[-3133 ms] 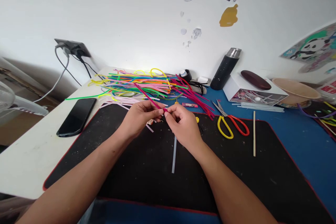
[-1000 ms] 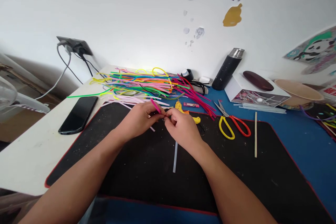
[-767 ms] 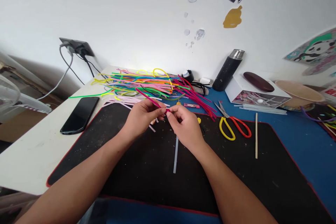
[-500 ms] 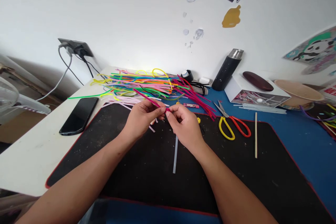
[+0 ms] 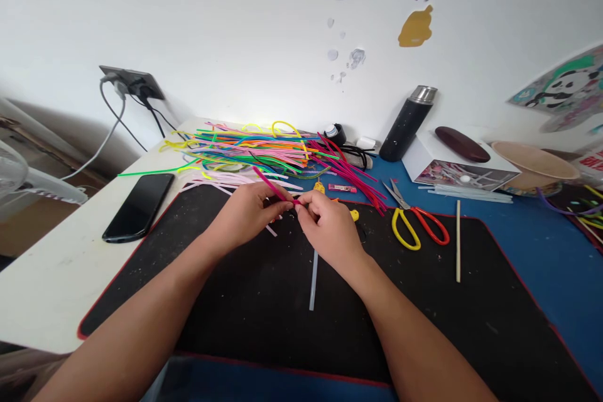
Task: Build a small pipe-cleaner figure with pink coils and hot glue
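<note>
A magenta pipe cleaner [image 5: 268, 183] is pinched between my two hands over the far part of the black mat [image 5: 264, 308]. My left hand [image 5: 247, 213] closes thumb and fingers on it, and one length sticks up to the left beyond the fingers. Close beside it, my right hand [image 5: 327, 220] grips the other end, which the fingertips mostly hide. Beneath the right hand, a translucent glue stick [image 5: 313, 282] lies on the mat. Just beyond the hands is a small yellow piece [image 5: 319, 186], partly covered.
Colourful pipe cleaners [image 5: 254, 144] are heaped at the back, with a magenta bundle [image 5: 358, 179] beside them. Scissors [image 5: 407, 217] and a wooden stick [image 5: 458, 242] lie right. A phone [image 5: 139, 207] rests left. A black flask [image 5: 407, 125] and white box [image 5: 464, 160] stand behind.
Both hands stay together on the magenta pipe cleaner. Its free length now points up more steeply and shows shorter beyond the left fingers. The left hand has turned slightly.
</note>
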{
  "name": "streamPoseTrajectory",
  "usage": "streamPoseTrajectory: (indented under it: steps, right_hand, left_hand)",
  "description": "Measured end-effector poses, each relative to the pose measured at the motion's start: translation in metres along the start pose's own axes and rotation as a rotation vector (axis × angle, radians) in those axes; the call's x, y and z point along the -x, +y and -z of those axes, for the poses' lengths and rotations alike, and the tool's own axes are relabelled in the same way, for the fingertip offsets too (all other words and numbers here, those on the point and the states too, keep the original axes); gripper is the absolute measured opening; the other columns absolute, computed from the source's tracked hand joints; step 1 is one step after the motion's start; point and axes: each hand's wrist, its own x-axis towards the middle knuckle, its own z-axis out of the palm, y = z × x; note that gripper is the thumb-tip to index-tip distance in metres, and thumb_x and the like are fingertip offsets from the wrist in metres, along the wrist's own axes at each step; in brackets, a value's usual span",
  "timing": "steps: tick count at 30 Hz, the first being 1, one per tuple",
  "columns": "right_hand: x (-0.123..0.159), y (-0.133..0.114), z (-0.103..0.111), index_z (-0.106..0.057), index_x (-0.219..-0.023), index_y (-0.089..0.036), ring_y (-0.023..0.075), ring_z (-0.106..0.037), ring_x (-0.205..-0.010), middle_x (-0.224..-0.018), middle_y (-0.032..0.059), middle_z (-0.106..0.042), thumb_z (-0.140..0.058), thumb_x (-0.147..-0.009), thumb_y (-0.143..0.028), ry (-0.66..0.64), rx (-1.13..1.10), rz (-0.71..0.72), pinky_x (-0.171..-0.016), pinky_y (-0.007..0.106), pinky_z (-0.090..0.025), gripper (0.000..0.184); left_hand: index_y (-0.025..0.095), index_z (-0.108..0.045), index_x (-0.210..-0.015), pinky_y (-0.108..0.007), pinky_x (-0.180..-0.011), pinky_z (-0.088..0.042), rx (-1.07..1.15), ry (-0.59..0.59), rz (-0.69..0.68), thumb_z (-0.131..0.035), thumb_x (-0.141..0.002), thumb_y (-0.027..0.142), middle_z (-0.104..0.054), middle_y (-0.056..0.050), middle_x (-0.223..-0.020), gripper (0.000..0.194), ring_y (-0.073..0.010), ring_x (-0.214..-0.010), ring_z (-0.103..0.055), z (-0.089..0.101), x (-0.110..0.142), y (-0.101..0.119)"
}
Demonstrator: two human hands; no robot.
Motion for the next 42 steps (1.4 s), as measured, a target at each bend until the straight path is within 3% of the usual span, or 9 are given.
streamPoseTrajectory:
  steps: [5,12,19,25,30,38,42]
  right_hand:
    - [-0.001,-0.003,0.002,-0.066,-0.094,-0.023,0.0134,-0.044,-0.052,-0.058,-0.0079,-0.048,-0.06,-0.098,-0.03,-0.014,-0.131,-0.072,-0.055,0.028,-0.031,0.01]
    - [-0.002,-0.008,0.003,-0.064,-0.097,-0.024,0.0139,-0.049,-0.049,-0.059,-0.007,-0.052,-0.061,-0.099,-0.043,-0.011,-0.34,-0.169,-0.052,0.027,-0.036,0.019]
    - [-0.001,-0.007,0.002,-0.061,-0.091,-0.024,0.0131,-0.048,-0.047,-0.058,-0.0071,-0.052,-0.062,-0.098,-0.042,0.04,-0.374,-0.181,-0.05,0.027,-0.035,0.019]
    - [-0.001,-0.008,0.005,-0.062,-0.087,-0.024,0.0133,-0.045,-0.049,-0.056,-0.0075,-0.048,-0.061,-0.098,-0.037,0.036,-0.281,-0.144,-0.052,0.028,-0.034,0.017]
    - [-0.002,-0.009,0.007,-0.062,-0.085,-0.024,0.0128,-0.042,-0.051,-0.057,-0.0082,-0.044,-0.06,-0.096,-0.032,0.023,-0.219,-0.103,-0.054,0.028,-0.031,0.014]
    - [-0.001,-0.006,0.006,-0.064,-0.087,-0.024,0.0133,-0.041,-0.053,-0.058,-0.008,-0.044,-0.059,-0.095,-0.026,-0.042,-0.11,-0.052,-0.057,0.028,-0.029,0.01]
    - [-0.001,-0.005,0.005,-0.065,-0.084,-0.024,0.0132,-0.038,-0.051,-0.055,-0.0083,-0.042,-0.06,-0.095,-0.023,-0.083,-0.02,-0.029,-0.057,0.029,-0.027,0.012]
  left_hand:
    - [0.019,-0.078,-0.093,-0.027,-0.06,-0.053,0.205,-0.001,0.055,-0.078,-0.089,0.044,-0.075,-0.002,-0.076,0.026,-0.0184,-0.064,-0.07,-0.003,0.0,0.002]
    - [0.017,-0.074,-0.078,-0.027,-0.059,-0.053,0.663,0.114,0.168,-0.093,-0.07,0.055,-0.071,-0.002,-0.067,0.043,-0.016,-0.059,-0.065,-0.023,-0.004,0.012]
    - [0.017,-0.076,-0.076,-0.027,-0.06,-0.055,0.771,0.097,0.195,-0.098,-0.065,0.048,-0.071,-0.001,-0.067,0.04,-0.014,-0.058,-0.064,-0.029,-0.003,0.015]
    - [0.015,-0.082,-0.081,-0.028,-0.059,-0.057,0.627,0.062,0.174,-0.095,-0.068,0.056,-0.076,-0.006,-0.069,0.044,-0.0174,-0.061,-0.068,-0.016,-0.004,0.012]
    - [0.015,-0.085,-0.084,-0.028,-0.055,-0.055,0.445,0.102,0.127,-0.09,-0.075,0.054,-0.075,-0.006,-0.065,0.04,-0.0168,-0.056,-0.065,-0.007,-0.004,0.007]
    - [0.02,-0.087,-0.09,-0.027,-0.057,-0.053,0.228,0.071,-0.051,-0.082,-0.087,0.05,-0.08,-0.007,-0.08,0.03,-0.0176,-0.059,-0.067,-0.002,-0.002,-0.006]
    - [0.024,-0.087,-0.09,-0.027,-0.062,-0.05,0.036,0.044,-0.157,-0.076,-0.093,0.044,-0.079,-0.005,-0.077,0.023,-0.0191,-0.065,-0.068,0.003,-0.002,-0.006]
